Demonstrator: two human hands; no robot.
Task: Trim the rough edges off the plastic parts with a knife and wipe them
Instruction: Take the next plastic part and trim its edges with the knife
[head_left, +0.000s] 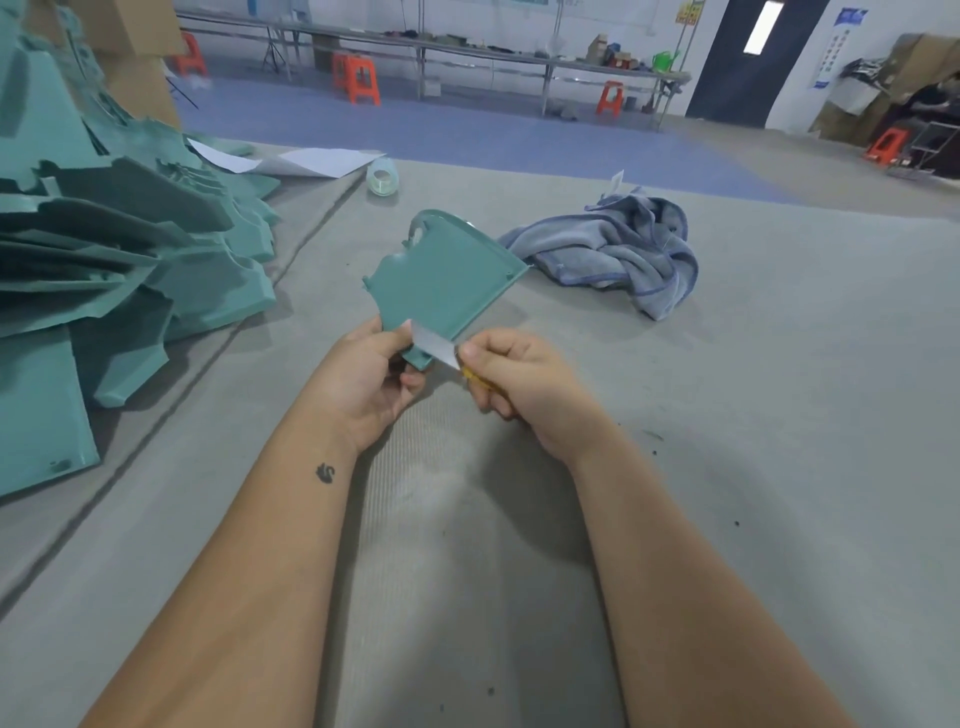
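A flat teal plastic part (441, 280) is held up above the grey table (753, 415) in the middle of the view. My left hand (369, 384) grips its near corner from below. My right hand (519, 384) holds a knife (439, 347) with a yellow handle, thumb pressed near the blade. The pale blade lies against the part's near edge, just beside my left thumb. A crumpled grey-blue cloth (618, 254) lies on the table to the right of the part.
A tall heap of teal plastic parts (104, 249) fills the left side of the table. A roll of clear tape (383, 177) and white paper sheets (311, 161) lie at the far edge. Beyond are orange stools (358, 78) and a long workbench.
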